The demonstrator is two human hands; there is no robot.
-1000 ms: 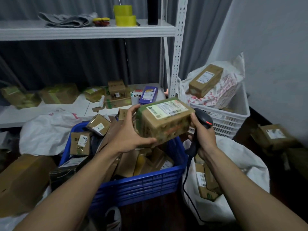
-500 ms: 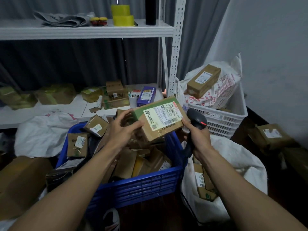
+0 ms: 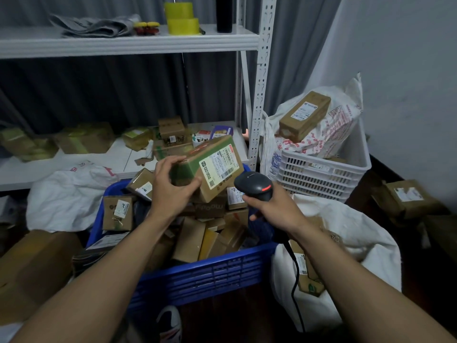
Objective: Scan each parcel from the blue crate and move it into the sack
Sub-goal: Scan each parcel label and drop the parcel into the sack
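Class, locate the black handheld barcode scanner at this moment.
The black handheld barcode scanner is right of centre in the head view, gripped by the right hand above the blue plastic crate, just below-right of the labelled cardboard parcel.

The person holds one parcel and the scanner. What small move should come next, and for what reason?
Probably point the scanner at the barcode label and pull the trigger. The left hand holds the parcel above the blue crate with its label turned toward the scanner, which the right hand grips close beside it.
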